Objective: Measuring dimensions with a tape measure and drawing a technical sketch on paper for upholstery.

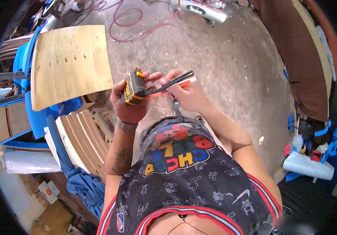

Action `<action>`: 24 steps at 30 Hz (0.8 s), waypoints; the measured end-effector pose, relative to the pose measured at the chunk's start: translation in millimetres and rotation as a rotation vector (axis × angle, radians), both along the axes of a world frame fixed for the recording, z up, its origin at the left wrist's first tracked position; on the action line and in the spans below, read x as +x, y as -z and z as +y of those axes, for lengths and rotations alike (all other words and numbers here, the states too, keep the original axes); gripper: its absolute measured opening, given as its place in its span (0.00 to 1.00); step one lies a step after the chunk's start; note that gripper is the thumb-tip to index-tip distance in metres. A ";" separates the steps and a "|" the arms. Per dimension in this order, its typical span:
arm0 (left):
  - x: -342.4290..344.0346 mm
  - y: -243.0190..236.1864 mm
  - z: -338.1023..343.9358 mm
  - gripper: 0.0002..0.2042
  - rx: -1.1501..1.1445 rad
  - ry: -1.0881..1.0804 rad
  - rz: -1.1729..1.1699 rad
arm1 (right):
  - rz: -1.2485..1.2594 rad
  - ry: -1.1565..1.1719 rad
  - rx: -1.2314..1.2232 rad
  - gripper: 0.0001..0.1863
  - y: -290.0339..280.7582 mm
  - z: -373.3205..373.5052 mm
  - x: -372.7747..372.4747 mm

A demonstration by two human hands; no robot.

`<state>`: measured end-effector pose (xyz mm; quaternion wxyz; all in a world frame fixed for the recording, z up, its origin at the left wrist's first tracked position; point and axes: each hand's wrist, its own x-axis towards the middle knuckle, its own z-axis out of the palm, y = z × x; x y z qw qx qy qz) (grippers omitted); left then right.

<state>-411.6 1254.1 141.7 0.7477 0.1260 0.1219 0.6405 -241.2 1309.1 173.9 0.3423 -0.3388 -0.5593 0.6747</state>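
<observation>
My left hand (pixel 132 112) is wrapped round a black-and-yellow tape measure (pixel 134 88), held up in front of my body. A black strap (pixel 172 83) comes off the tape measure's lower right side and loops across to my right hand (pixel 190 97). The right fingers are closed in a pinch on a slim orange-and-white stick (pixel 187 81), perhaps a marker; its exact kind is not clear. The strap crosses in front of the stick, and my fingers hide part of it. Both hands are close together at waist height.
A curved plywood sheet (pixel 72 64) leans at the left, above stacked curved wooden parts (pixel 83 141). Blue cloth (pixel 83 188) hangs beside them. A red hose (pixel 147 33) coils on the far floor near a silver cylinder (pixel 205 12). Brown panels (pixel 293 51) stand at the right.
</observation>
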 end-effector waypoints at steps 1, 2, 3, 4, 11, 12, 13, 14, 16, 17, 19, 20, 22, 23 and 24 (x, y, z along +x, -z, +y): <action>-2.3 -2.5 22.8 0.25 -0.047 -0.038 -0.020 | 0.008 -0.011 0.059 0.11 -4.4 24.2 -4.7; -4.8 -5.1 45.6 0.25 -0.094 -0.077 -0.042 | 0.008 -0.030 0.068 0.11 -5.4 45.0 -9.5; -5.8 -8.4 68.6 0.24 -0.187 -0.194 -0.038 | 0.019 -0.028 0.075 0.11 -1.8 67.8 -15.3; -14.4 -8.0 91.9 0.22 -0.074 -0.159 -0.019 | 0.030 -0.022 0.078 0.12 4.2 90.2 -24.2; -89.8 21.9 253.3 0.21 -0.168 -0.224 -0.182 | 0.022 0.043 0.168 0.15 31.2 255.6 -107.9; -102.5 21.0 278.3 0.21 -0.124 -0.174 -0.243 | 0.004 0.075 0.185 0.16 31.3 282.1 -120.8; -116.0 21.9 304.7 0.21 -0.150 -0.176 -0.260 | -0.021 0.109 0.154 0.16 29.7 305.7 -135.8; -128.4 22.6 329.8 0.21 -0.146 -0.174 -0.270 | -0.030 0.109 0.160 0.16 30.1 328.3 -148.0; -152.5 13.9 387.8 0.21 -0.128 -0.164 -0.233 | -0.022 0.176 0.134 0.17 27.7 381.5 -173.9; -160.9 6.5 414.1 0.21 -0.173 -0.187 -0.249 | -0.024 0.176 0.142 0.17 22.7 410.7 -185.2; -185.2 6.0 459.7 0.21 -0.189 -0.208 -0.196 | -0.038 0.229 0.071 0.17 16.7 452.4 -204.6; -196.0 5.2 481.8 0.21 -0.202 -0.236 -0.142 | -0.035 0.235 0.065 0.17 15.6 470.8 -216.2; -210.8 -7.9 530.5 0.21 -0.227 -0.274 -0.081 | 0.037 0.232 0.019 0.17 16.4 517.8 -236.1; -219.3 -11.4 554.2 0.20 -0.244 -0.274 -0.059 | 0.030 0.223 0.016 0.16 21.3 542.6 -244.0; -226.4 -13.3 578.2 0.20 -0.257 -0.280 -0.039 | 0.035 0.220 0.024 0.16 26.8 567.4 -252.4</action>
